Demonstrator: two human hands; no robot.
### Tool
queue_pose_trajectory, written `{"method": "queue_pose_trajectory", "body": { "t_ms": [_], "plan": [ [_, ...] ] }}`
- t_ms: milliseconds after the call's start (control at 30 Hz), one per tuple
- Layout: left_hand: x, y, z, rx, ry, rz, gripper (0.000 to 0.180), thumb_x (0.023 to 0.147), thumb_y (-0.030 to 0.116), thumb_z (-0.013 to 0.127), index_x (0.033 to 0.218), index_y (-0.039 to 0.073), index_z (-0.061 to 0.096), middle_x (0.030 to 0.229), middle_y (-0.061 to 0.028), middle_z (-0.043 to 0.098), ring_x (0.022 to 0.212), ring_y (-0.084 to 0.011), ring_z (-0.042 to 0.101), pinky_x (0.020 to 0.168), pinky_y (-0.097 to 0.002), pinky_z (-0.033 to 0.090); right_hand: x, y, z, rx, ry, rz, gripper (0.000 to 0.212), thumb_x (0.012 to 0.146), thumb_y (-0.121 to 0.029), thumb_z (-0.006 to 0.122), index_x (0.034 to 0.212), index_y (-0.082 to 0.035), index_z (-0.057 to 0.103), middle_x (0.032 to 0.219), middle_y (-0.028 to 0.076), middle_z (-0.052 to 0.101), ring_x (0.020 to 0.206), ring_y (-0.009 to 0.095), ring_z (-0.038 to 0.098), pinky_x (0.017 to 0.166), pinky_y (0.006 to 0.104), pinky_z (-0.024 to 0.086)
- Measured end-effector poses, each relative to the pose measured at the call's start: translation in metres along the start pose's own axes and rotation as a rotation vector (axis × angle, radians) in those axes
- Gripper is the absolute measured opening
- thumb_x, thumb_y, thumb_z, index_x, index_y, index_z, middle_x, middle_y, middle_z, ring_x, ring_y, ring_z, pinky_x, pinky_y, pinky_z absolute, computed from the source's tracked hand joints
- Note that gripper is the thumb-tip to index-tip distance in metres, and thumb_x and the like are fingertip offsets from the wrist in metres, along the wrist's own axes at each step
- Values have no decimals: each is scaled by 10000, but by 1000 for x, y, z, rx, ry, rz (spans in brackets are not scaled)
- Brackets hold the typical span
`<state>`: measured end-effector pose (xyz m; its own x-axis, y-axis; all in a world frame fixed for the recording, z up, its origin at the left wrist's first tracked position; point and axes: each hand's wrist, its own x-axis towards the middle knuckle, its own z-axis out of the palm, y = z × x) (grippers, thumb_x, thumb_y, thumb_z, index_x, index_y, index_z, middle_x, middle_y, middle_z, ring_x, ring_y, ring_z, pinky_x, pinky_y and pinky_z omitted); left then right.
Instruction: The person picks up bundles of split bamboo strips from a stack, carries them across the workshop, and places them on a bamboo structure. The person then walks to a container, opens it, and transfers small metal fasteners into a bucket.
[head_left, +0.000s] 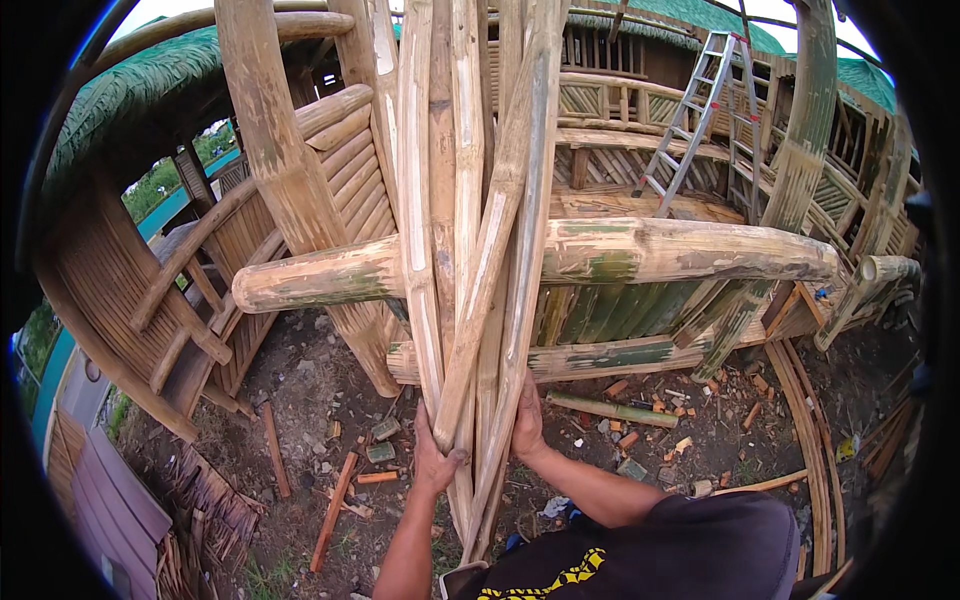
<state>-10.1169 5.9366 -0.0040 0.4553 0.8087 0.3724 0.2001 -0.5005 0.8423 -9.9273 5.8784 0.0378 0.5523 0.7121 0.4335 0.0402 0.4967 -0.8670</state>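
A bundle of long split bamboo strips (490, 255) runs up and away in front of me, its lower ends near my body. The strips cross each other at slight angles, and some show pale hollow inner faces. Around the left side of the bundle, low down, my left hand (435, 462) is closed. My right hand (527, 428) grips the opposite side a little higher, its fingers partly hidden behind the strips. Just beyond my hands, the bundle passes in front of a thick horizontal bamboo pole (690, 250).
Upright bamboo posts (275, 130) stand left and right of the strips. A metal stepladder (700, 120) stands at the back right. Wood offcuts (335, 510) and bamboo pieces (615, 410) litter the dirt. Curved long strips (805, 440) lie at right, corrugated sheeting (110, 500) at lower left.
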Motion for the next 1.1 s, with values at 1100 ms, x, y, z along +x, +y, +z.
{"method": "queue_pose_trajectory", "body": {
  "t_ms": [1100],
  "plan": [
    [44, 65, -14, 273, 723, 241, 687, 1043, 528, 374, 1447, -27, 384, 1393, -245, 461, 1292, -379, 442, 1120, -513, 304, 32, -2, -75, -329, -447, 344, 748, 986, -546, 538, 1513, -52, 346, 1498, 212, 445, 1381, 330, 447, 1145, 430, 362]
  ]
}}
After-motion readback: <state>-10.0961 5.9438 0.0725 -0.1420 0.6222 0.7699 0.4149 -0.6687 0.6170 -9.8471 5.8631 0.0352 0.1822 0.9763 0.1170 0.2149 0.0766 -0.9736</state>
